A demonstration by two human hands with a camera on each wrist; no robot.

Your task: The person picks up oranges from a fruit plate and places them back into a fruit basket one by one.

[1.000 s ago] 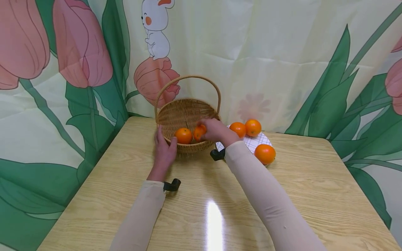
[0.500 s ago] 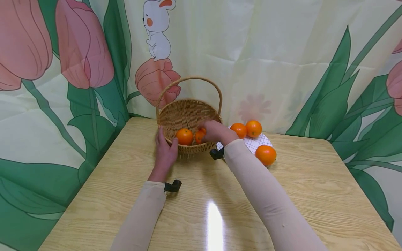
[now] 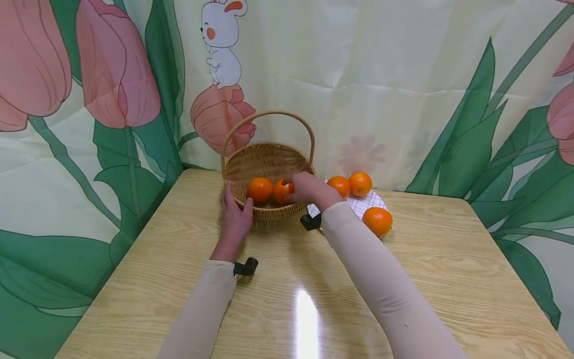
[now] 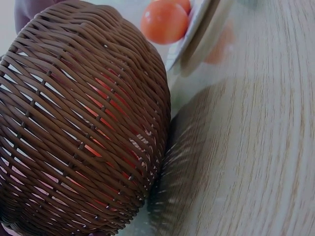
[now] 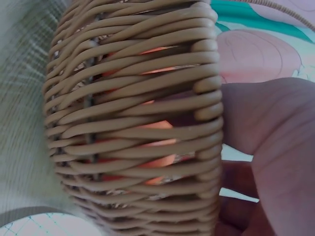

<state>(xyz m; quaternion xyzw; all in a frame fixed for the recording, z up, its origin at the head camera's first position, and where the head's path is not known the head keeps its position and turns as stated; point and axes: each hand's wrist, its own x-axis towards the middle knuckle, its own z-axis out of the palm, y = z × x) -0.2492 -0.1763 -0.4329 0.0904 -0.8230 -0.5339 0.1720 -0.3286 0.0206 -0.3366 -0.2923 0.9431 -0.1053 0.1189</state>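
A wicker basket (image 3: 264, 159) with a tall arched handle stands at the back of the table. Two oranges lie in it side by side, the left orange (image 3: 259, 190) and the right orange (image 3: 282, 192). My left hand (image 3: 235, 217) grips the basket's left front side, thumb at the rim. Reaching over the right rim, my right hand (image 3: 308, 189) holds the right orange, its fingers partly hidden. In the left wrist view, the basket's woven wall (image 4: 88, 123) fills much of the picture. The right wrist view shows my right hand (image 5: 280, 142) curled over the rim.
Right of the basket, a white checked plate (image 3: 371, 200) bears an orange (image 3: 339, 186), a second orange (image 3: 360, 184) and a front orange (image 3: 377, 222). Behind the wooden table (image 3: 278, 269) hangs a printed curtain (image 3: 403, 65).
Both oranges in the basket have shifted slightly; the left one sits a little farther back, and more of the right one shows. My left hand stays on the basket.
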